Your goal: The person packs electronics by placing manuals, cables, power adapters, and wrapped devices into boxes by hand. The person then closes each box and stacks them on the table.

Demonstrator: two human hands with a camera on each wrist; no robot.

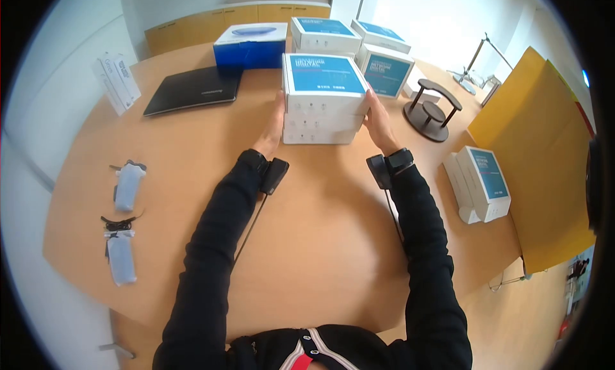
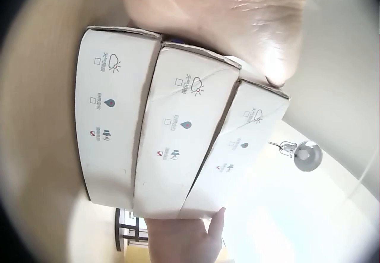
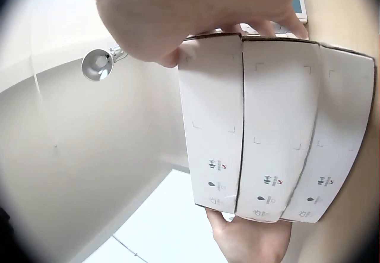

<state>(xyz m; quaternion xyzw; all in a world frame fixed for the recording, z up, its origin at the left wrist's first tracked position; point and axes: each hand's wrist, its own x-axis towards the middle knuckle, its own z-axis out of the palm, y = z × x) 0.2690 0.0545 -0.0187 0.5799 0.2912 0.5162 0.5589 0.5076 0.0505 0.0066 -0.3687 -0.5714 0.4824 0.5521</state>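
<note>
Three stacked white cardboard boxes with blue lids (image 1: 322, 101) sit mid-worktop; left hand (image 1: 274, 128) and right hand (image 1: 378, 123) press flat, fingers straight, against its sides.

Rounded light-brown wooden surface (image 1: 320, 242) fills most of the view. Low wooden cabinet run (image 1: 211, 23) along the pale far wall (image 1: 173, 1). Bright window (image 1: 442, 17) at back right, strong daylight. Large yellow-orange panel (image 1: 538, 146) stands on the right. Light wooden floor (image 1: 512, 325) at lower right.

Boxes (image 1: 323, 101): matt white cardboard (glossy blue tops); table (image 1: 320, 242): smooth wood.
</note>
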